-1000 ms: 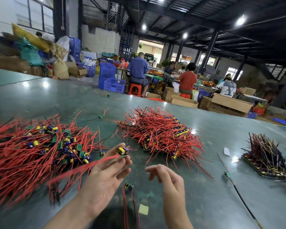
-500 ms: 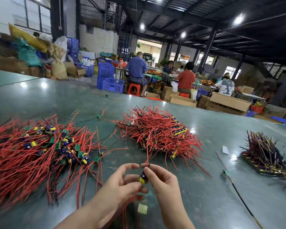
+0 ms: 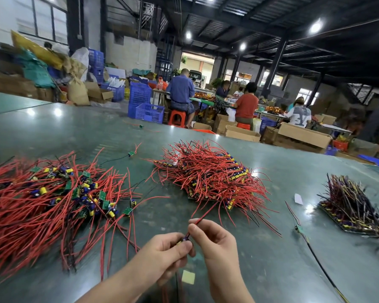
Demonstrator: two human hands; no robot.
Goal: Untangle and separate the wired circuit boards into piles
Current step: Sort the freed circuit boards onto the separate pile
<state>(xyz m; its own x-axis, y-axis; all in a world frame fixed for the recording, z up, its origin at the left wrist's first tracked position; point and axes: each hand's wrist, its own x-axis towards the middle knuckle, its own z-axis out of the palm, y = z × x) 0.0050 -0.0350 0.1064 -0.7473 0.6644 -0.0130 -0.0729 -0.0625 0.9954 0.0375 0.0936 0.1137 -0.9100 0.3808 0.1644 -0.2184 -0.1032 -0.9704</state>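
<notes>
A: Head view, foreground. What do the two hands hold?

B: The left hand (image 3: 162, 252) has its fingers curled around a small circuit board (image 3: 185, 239), of which only a purple and yellow component shows between thumb and forefinger. The right hand (image 3: 212, 241) pinches the board's red wire (image 3: 202, 216) between thumb and forefinger, just above the board; the remaining fingers are loosely curled.

A: Where does the wire run?

B: Up and away from the fingertips, toward the sorted red pile (image 3: 210, 178), which lies beyond the right hand.

A: And the other piles?

B: The tangled pile (image 3: 44, 204) lies left of the left hand's fingers. A dark-wired pile (image 3: 354, 206) lies well to the right of the right hand, and a single dark-wired board (image 3: 299, 229) rests between them on the green table (image 3: 260, 270). A yellow paper square (image 3: 188, 277) lies just below the fingers.
</notes>
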